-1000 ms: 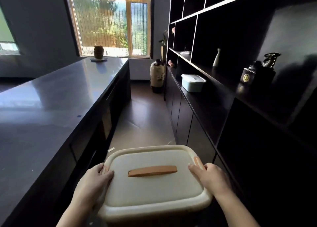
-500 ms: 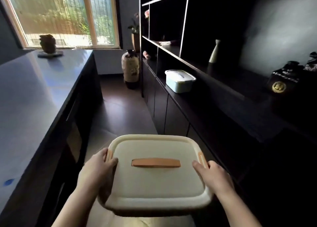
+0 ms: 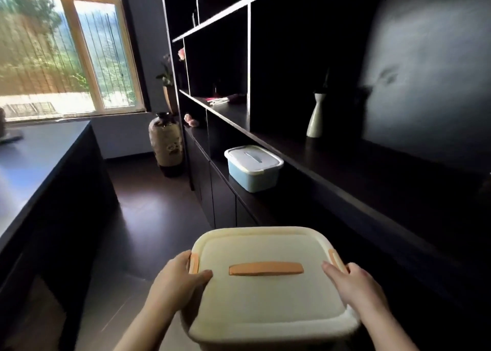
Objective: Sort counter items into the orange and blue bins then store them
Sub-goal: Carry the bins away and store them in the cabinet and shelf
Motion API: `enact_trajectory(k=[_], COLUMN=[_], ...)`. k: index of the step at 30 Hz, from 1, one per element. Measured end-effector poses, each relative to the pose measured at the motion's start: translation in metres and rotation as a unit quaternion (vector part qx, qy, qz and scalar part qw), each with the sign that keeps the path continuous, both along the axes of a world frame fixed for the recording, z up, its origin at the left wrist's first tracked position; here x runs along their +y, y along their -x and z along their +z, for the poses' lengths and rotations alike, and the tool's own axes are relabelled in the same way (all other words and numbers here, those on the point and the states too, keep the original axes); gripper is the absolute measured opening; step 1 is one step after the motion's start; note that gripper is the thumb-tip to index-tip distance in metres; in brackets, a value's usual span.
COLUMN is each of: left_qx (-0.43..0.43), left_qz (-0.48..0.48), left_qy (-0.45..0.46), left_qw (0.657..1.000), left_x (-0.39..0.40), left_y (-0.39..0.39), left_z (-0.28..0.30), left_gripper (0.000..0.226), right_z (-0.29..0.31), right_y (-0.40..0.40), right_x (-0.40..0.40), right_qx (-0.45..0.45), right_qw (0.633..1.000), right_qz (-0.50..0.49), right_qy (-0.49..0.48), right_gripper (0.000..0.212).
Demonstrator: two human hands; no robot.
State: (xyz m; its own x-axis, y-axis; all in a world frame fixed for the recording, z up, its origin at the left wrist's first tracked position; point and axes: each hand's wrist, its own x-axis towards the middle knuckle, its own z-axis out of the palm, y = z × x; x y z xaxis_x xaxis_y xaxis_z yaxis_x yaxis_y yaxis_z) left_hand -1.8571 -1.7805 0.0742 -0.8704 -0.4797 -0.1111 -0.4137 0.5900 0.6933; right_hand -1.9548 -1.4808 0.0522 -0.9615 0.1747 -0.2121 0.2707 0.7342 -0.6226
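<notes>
Head view: dim room, dark counter [image 3: 39, 164] left, shelving [image 3: 332, 159] right, perhaps wood.

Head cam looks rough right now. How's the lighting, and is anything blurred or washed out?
Head view: the window is overexposed and smeared by motion blur; the shelving on the right sits in deep shadow, detail lost; wide-angle bending tilts its uprights. The orange bin held by the left hand and right hand, and the blue bin, stay readable.

The shelf ledge [image 3: 305, 218] lay bare between the blue bin [image 3: 253, 168] and the held orange bin [image 3: 268, 284], with the white vase [image 3: 316, 117] well above.
</notes>
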Motion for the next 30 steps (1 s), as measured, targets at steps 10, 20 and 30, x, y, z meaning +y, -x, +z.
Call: enact_trajectory(k=[10,20,30], left_qx=[0.014,-0.052,0.001], left_qz=[-0.098,-0.306,-0.330], left_qy=[-0.077,-0.087,-0.074], left_qw=[0.992,0.947,0.941], left_x=[-0.016,-0.010,0.001], left_y=[0.193,0.356,0.448], left_z=[-0.023,-0.069,-0.082], left_gripper=[0.038,0.034,0.054], right_z=[-0.010,-0.078,-0.085], right_y=[0.122,0.123,0.186], right_x=[-0.008,-0.043,-0.081], right_qx=[-0.029,-0.015,0.001], right_qw=[0.952,0.897,0.836], right_qz=[-0.201,-0.418,-0.537], right_qy=[0.231,0.144,0.116], right_gripper=[0.077,0.064,0.081])
